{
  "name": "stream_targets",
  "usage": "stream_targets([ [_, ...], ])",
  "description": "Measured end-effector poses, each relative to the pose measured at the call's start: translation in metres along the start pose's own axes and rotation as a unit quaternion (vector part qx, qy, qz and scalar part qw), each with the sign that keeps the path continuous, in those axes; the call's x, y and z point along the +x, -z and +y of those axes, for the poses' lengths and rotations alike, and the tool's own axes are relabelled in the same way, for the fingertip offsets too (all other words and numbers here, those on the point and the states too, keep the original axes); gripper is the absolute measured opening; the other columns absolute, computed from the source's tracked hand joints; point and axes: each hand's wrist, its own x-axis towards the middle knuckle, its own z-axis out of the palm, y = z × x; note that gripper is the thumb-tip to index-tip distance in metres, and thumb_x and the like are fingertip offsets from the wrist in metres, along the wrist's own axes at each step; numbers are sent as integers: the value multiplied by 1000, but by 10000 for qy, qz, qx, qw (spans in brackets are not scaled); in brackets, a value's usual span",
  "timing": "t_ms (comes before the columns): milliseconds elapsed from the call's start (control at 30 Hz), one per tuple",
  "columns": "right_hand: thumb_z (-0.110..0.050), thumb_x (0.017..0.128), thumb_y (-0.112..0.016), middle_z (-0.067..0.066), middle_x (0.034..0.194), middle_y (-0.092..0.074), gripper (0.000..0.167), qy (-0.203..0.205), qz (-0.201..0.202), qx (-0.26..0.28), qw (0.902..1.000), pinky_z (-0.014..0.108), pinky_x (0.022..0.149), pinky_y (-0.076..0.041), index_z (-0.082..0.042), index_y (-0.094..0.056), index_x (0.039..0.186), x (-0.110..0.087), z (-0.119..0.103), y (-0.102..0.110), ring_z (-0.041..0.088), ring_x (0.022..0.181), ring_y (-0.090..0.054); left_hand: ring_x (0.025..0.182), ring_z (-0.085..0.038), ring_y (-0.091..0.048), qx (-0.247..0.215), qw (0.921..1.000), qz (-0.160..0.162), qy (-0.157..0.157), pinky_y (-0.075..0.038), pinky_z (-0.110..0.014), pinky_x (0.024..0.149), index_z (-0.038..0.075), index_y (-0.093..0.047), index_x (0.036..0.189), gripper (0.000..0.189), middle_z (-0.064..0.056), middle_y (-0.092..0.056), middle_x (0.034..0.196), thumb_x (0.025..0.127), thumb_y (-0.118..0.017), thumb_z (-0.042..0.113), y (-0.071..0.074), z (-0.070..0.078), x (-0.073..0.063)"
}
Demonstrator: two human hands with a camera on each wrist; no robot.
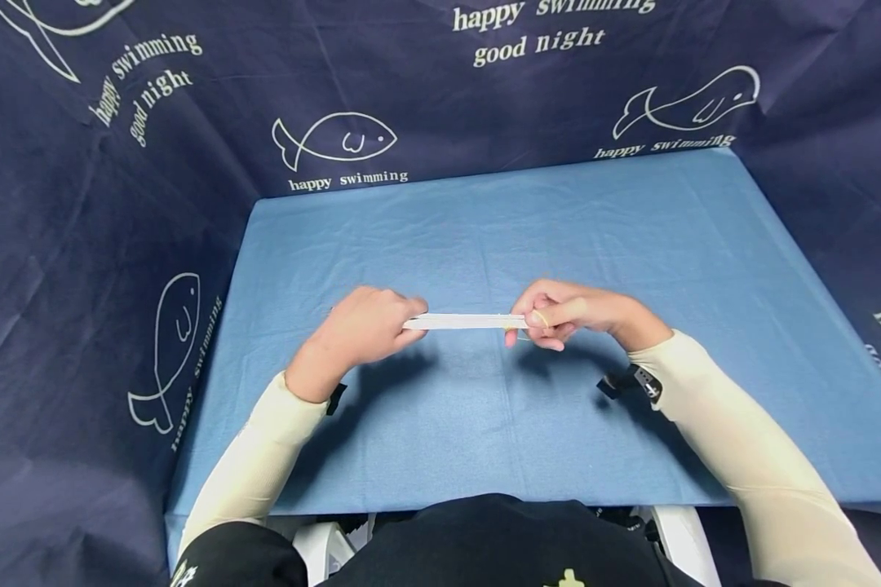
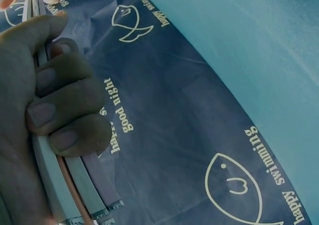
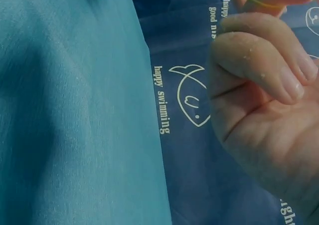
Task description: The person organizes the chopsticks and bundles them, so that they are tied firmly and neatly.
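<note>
Bundle of pale strips (image 1: 466, 321) is above the middle of the blue table (image 1: 448, 440). Toward the table's left side, the left hand (image 1: 370, 324) curls its fingers around one end — toward its right side, the right hand (image 1: 568, 312) pinches the other end, with a yellow band (image 3: 269, 4) about its fingers.
</note>
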Motion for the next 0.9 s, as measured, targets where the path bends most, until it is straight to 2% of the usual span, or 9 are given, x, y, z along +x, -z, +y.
stream_targets([
  [100, -34, 107, -53, 18, 56, -38, 42, -90, -155, 126, 9998, 37, 38, -12, 1, -75, 107, 4, 1, 1, 26, 45, -22, 53, -13, -36, -98, 9998, 47, -166, -27, -28, 50, 18, -52, 75, 24, 9, -38, 61, 97, -61, 22, 0, 2, 0],
  [167, -34, 107, -51, 13, 55, -32, 45, -147, -84, 206, 9996, 35, 38, -11, 3, -71, 92, 8, 1, 0, 24, 46, -18, 52, -12, -34, -138, 9994, 151, -279, -25, -27, 49, 19, -51, 74, 25, 9, -37, 61, 97, -61, 22, -1, 3, -1],
  [267, -26, 105, -47, 3, 55, -28, 42, -267, 262, 337, 9987, 32, 40, -9, 3, -56, 77, 15, 0, -6, 20, 47, -13, 51, -12, -32, -144, 9986, 325, -380, -22, -27, 49, 19, -49, 73, 26, 9, -36, 61, 96, -61, 21, -1, 4, -1],
  [367, -14, 99, -41, -8, 57, -38, 31, -201, 496, 296, 9981, 33, 40, -10, 3, -47, 74, 23, 1, -12, 20, 47, -17, 51, -12, -31, -94, 9978, 458, -465, -21, -27, 48, 20, -48, 72, 27, 10, -35, 60, 96, -61, 21, 0, 5, 0],
  [467, -11, 90, -37, -7, 59, -46, 26, 17, 412, 341, 9986, 38, 39, -12, 8, -47, 76, 30, 2, -17, 22, 45, -23, 49, -13, -33, -44, 9970, 538, -555, -23, -29, 48, 20, -48, 72, 28, 9, -36, 59, 97, -61, 22, 1, 6, 1],
  [533, -11, 87, -36, -2, 57, -42, 25, 163, 266, 614, 9976, 42, 40, -11, 10, -45, 79, 34, 3, -19, 23, 45, -23, 49, -13, -35, -24, 9968, 570, -563, -25, -29, 48, 20, -50, 73, 27, 9, -38, 59, 97, -62, 23, 2, 6, 2],
  [600, -13, 86, -37, 4, 58, -37, 22, 292, 219, 915, 9951, 41, 41, -11, 7, -46, 82, 36, 2, -21, 23, 46, -20, 49, -13, -37, -34, 9969, 582, -520, -27, -29, 48, 19, -51, 74, 26, 8, -40, 60, 98, -62, 23, 3, 6, 2],
  [800, -12, 86, -30, -1, 66, -45, 25, 782, 612, 1619, 9818, 36, 44, -11, -5, -48, 101, 35, 3, -21, 23, 50, -17, 52, -13, -40, -153, 9971, 659, -352, -33, -31, 49, 18, -53, 77, 24, 6, -42, 62, 99, -61, 22, 6, 5, 0],
  [900, -7, 88, -24, 2, 68, -34, 31, 1214, 702, 1930, 9711, 35, 46, -10, -6, -49, 106, 33, 5, -21, 22, 53, -15, 53, -15, -42, -167, 9959, 875, -127, -37, -34, 49, 17, -53, 78, 24, 5, -43, 62, 100, -61, 23, 8, 2, -1],
])
